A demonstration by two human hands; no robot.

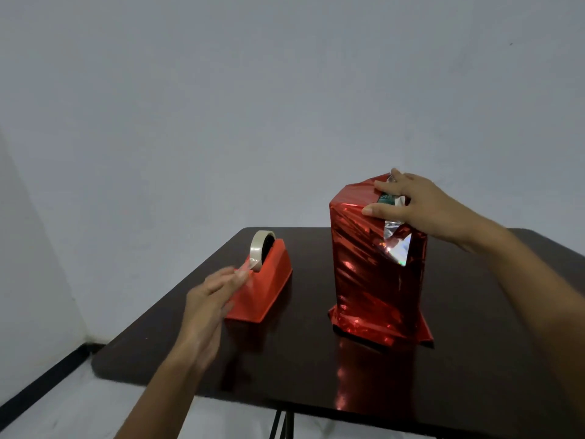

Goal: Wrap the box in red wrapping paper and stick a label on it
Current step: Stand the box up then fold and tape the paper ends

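Left hand (205,299): reaches in from 7 o'clock, wrist low and palm turned inward. Its blurred fingertips seem to pinch the free end of the tape (257,252).
Tape: a clear roll standing upright in its holder. We judge that a steady pull toward 7 o'clock, then a downward snap across the cutter, gives a clean strip.
Dispenser (269,293): red, on the table (316,369) at 9 o'clock of the box, apart from it.
Box (370,280): upright, sheathed in red wrapping paper. The top is unsealed, and the silver underside of a flap (395,242) shows at its 3 o'clock edge.
Right hand (414,207): enters from 4 o'clock, fingers spread over the top folds, thumb on the near face, pressing rather than gripping. We would hold this pressure until the strip crosses the seam.
Label: none in view.
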